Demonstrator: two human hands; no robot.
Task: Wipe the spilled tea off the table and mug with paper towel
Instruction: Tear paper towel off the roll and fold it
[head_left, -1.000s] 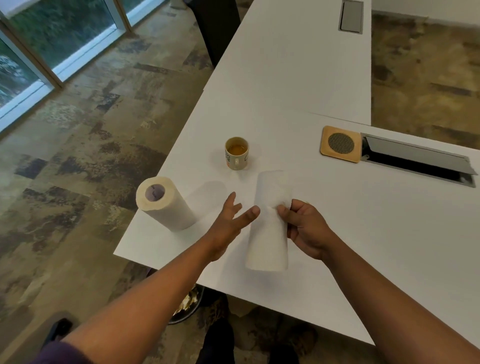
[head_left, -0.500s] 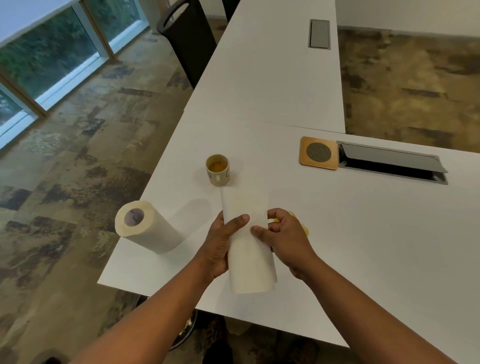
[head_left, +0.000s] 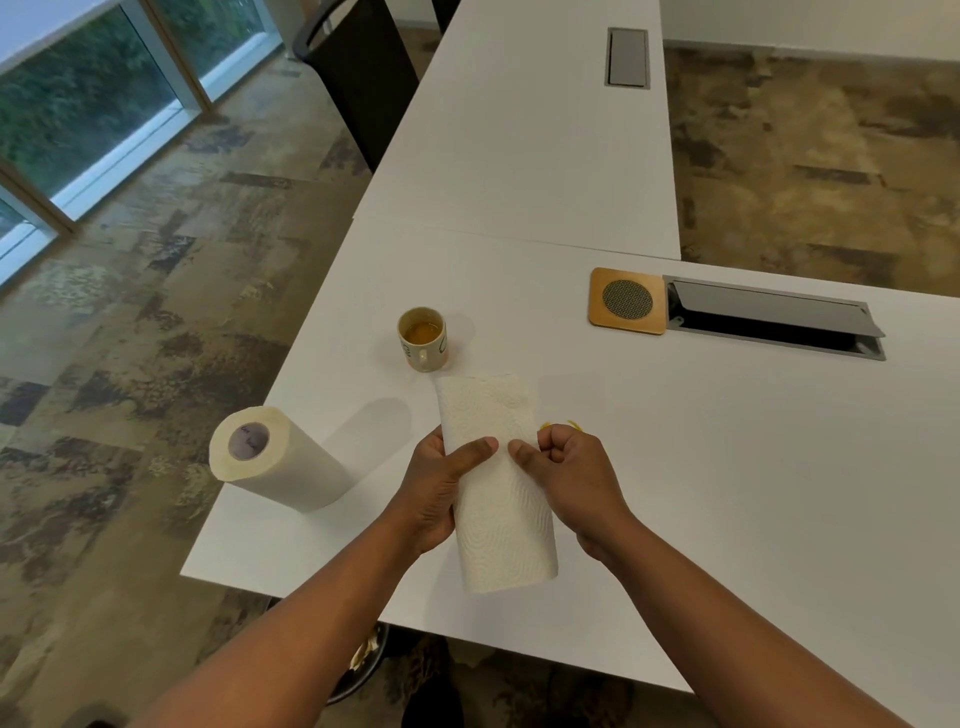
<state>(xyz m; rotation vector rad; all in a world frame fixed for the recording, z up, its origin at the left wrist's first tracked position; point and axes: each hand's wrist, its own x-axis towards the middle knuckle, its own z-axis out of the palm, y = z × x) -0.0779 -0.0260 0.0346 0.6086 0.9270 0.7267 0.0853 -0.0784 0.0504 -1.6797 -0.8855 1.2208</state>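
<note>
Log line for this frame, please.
phase: pre-wipe | left hand + right hand: holding folded paper towel | mug: upright, untouched

An office or meeting room, most likely; long white tables (head_left: 519, 171) stand end to end, each with a grey cable hatch (head_left: 769, 325) set into the top; a black chair (head_left: 358, 78) is pulled up; mottled carpet tiles (head_left: 130, 322) run to full-height windows (head_left: 78, 104).

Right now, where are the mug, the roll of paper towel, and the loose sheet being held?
mug (head_left: 423, 340), head view, on its outer wall.
roll (head_left: 291, 475), head view, on its side.
sheet (head_left: 501, 525), head view, on its lower half.
</note>
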